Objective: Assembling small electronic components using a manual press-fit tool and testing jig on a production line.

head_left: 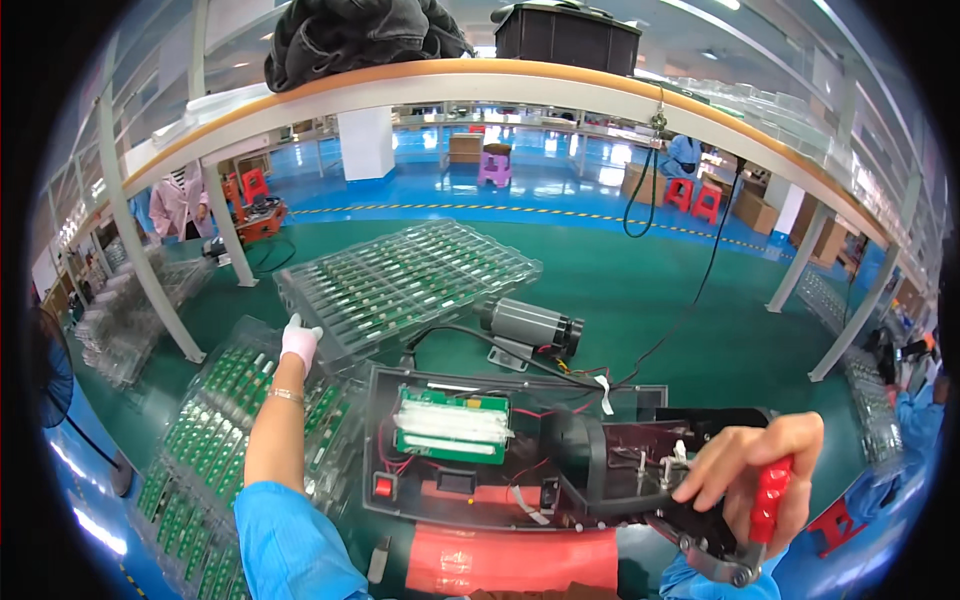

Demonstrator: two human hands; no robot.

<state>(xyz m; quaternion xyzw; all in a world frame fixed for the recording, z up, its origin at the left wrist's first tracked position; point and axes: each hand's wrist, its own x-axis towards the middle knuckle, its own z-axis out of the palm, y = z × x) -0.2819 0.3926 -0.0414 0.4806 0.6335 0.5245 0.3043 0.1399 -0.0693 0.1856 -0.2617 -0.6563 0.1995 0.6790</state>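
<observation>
My left hand (300,342), in a white glove, reaches to the near left corner of a clear plastic tray (430,290) filled with rows of narrow green circuit boards. Its thumb stands apart from the fingers, and I see nothing held in them. At the lower right my bare right hand (750,475) is wrapped round the red-handled lever (771,495) of a black bench machine (610,450). Some of its fingers rest over the machine's dark metal parts. An open housing on the machine's left holds a green circuit board (452,428) with a white strip over it, wires and a red switch (384,487).
More trays of green boards (215,440) lie at the left. A grey cylindrical motor (530,325) with cables sits behind the machine. A red mat (510,560) lies in front. An overhead shelf (450,85) crosses the far side, with cables hanging down. Other people are in the background.
</observation>
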